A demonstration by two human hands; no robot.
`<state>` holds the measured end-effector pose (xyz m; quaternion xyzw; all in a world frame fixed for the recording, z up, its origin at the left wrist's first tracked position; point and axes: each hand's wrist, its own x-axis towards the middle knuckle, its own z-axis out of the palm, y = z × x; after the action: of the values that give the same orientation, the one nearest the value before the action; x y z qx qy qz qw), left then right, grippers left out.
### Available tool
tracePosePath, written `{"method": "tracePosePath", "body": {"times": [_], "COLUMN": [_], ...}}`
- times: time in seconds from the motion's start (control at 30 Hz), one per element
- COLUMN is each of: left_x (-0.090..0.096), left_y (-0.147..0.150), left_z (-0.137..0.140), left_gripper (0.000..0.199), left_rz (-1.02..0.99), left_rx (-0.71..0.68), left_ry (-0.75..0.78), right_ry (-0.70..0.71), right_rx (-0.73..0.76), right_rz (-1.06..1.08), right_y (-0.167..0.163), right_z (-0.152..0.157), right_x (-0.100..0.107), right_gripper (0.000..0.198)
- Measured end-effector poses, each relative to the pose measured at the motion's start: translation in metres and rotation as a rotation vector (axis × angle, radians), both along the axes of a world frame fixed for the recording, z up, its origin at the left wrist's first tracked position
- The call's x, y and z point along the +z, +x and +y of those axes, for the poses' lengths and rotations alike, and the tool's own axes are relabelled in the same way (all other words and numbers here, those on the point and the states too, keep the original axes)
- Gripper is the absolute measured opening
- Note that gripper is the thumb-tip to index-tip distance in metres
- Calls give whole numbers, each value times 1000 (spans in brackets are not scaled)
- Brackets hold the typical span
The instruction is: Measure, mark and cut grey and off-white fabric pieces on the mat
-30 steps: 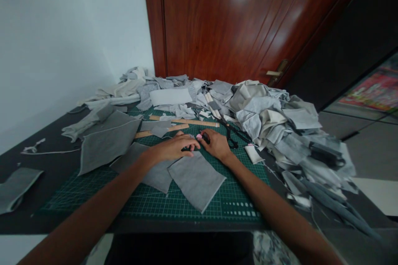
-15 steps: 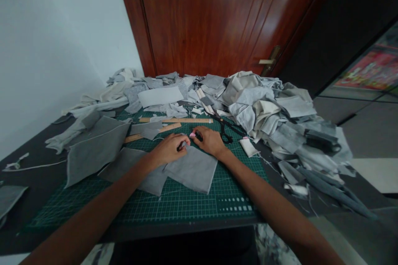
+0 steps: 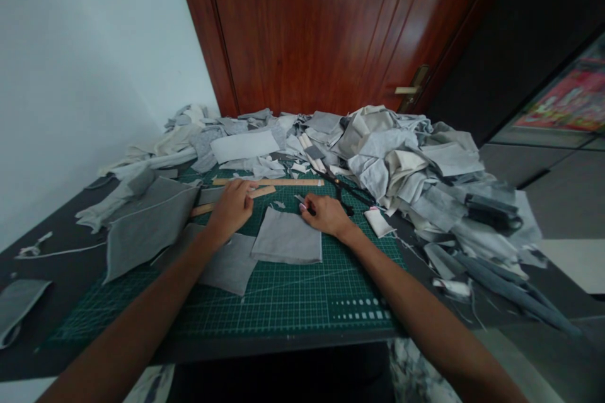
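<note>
A green mat [image 3: 283,318] is lying nearest, and a grey cloth square [image 3: 287,240] is resting on its middle. The right hand [image 3: 327,214] is sitting by the square's far right corner, pinching a small pink thing [image 3: 303,206]. Well apart, the left hand [image 3: 232,206] is bending over two wooden strips [image 3: 295,182]; one cannot tell if it is gripping anything. Black scissors [image 3: 338,184] are lying farther right.
</note>
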<state>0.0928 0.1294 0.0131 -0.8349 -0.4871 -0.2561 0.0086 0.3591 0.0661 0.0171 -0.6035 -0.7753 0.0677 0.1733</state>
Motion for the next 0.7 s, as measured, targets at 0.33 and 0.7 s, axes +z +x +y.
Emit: {"method": "tracePosePath", "body": {"times": [0.33,0.7], "left_x": [-5,-16], "left_y": [-29,-25], "left_z": [7,19], "left_gripper": [35,29], "left_rz": [183,91], "left_rx": [236,12], "left_ry": [-66,-65], "right_ry": [117,20], "right_rx": [35,393], "right_rz": [153,402], "right_y": [0,-19], "right_z": [-18,-20], "right_x": [9,-6], "right_gripper": [19,26]}}
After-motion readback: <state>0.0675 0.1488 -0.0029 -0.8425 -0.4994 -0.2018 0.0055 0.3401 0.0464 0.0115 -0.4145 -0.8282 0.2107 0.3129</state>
